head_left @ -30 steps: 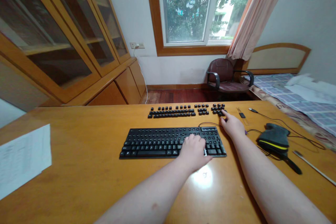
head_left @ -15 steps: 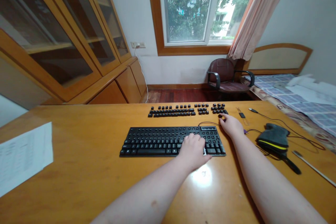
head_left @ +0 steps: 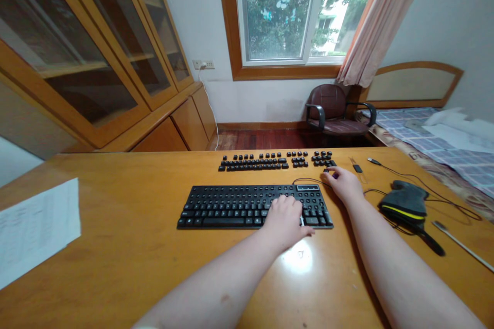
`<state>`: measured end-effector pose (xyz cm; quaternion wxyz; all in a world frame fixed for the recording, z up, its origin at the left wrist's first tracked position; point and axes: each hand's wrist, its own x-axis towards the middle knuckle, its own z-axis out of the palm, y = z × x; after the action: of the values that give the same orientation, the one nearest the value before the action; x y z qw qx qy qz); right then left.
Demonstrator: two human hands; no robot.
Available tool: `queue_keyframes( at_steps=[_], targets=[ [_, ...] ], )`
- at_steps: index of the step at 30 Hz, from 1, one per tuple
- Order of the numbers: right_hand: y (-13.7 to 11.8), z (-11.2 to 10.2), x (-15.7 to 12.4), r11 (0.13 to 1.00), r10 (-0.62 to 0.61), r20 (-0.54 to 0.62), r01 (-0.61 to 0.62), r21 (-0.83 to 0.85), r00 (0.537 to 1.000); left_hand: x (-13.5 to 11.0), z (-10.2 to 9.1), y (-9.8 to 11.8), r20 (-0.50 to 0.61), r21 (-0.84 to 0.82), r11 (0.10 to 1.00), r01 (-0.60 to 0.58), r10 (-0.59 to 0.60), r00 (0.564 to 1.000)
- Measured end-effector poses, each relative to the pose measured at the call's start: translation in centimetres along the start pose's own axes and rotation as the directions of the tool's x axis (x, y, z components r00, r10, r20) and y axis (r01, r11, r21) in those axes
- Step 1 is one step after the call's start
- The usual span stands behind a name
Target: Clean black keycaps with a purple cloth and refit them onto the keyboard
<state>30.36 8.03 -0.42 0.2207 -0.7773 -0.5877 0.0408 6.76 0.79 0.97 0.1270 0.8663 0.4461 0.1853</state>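
Note:
A black keyboard (head_left: 239,206) lies in the middle of the wooden desk (head_left: 135,247). Beyond it, loose black keycaps (head_left: 270,161) are laid out in rows. My left hand (head_left: 285,220) rests on the keyboard's right part, fingers curled down over the keys and thumb at its front edge. My right hand (head_left: 342,183) hovers just past the keyboard's far right corner, beside the nearest keycaps. Its fingertips pinch a small dark keycap (head_left: 334,173).
A dark mouse-like device with a yellow stripe (head_left: 405,204) and thin cables (head_left: 436,185) lie at the right. A thin rod (head_left: 461,247) lies near the right edge. A paper sheet (head_left: 34,229) sits at the left. Behind the desk stand a chair (head_left: 335,113), a bed and cabinets.
My right hand has drawn back a little from the rows of loose keycaps toward the keyboard's far right corner, fingertips now pinched. My left hand has stayed on the keyboard.

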Motion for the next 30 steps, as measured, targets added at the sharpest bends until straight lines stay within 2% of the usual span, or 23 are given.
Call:
queue_keyframes(
  at_steps=[2,4,7,10,14,17,21,28,30],
  targets=[
    [-0.9,-1.5,-0.8,0.992,-0.086,-0.036,0.089,0.093,0.996,0.1,-0.1,-0.1,-0.055,-0.1,0.995,-0.001,-0.004,0.998],
    [-2.3,-3.3,-1.9,0.968,-0.169,0.011,0.164,0.187,0.986,0.2,-0.3,-0.3,-0.135,-0.221,0.975,-0.027,-0.003,0.991],
    [-4.8,-5.1,-4.2,0.919,-0.186,0.089,0.141,0.369,0.979,0.3,-0.3,-0.6,-0.239,-0.36,0.929,-0.083,-0.006,0.971],
    [-6.6,-4.8,-6.7,0.814,-0.123,0.114,0.034,0.581,0.986,0.4,-0.2,-0.8,-0.286,-0.448,0.886,-0.122,-0.012,0.958],
    [-6.8,-2.4,-9.2,0.66,-0.059,0.111,-0.045,0.75,0.992,0.6,0.0,-1.1,-0.325,-0.495,0.852,-0.173,0.003,0.946],
    [-6.2,-1.1,-9.8,0.631,-0.103,0.115,-0.025,0.776,0.988,0.7,-0.2,-1.1,-0.33,-0.512,0.838,-0.19,0.012,0.944],
    [-5.9,-1.1,-9.8,0.619,-0.16,0.155,-0.023,0.785,0.975,0.6,-0.8,-0.9,-0.33,-0.517,0.836,-0.185,0.006,0.944],
    [-6.0,-2.2,-9.8,0.488,-0.098,0.125,-0.062,0.871,0.987,0.5,-0.8,-0.6,-0.319,-0.565,0.823,-0.053,-0.159,0.934],
    [-5.7,-2.5,-9.6,0.541,-0.121,0.05,0.024,0.841,0.991,0.6,-0.7,-0.7,-0.309,-0.575,0.818,-0.011,-0.204,0.929]
  ],
)
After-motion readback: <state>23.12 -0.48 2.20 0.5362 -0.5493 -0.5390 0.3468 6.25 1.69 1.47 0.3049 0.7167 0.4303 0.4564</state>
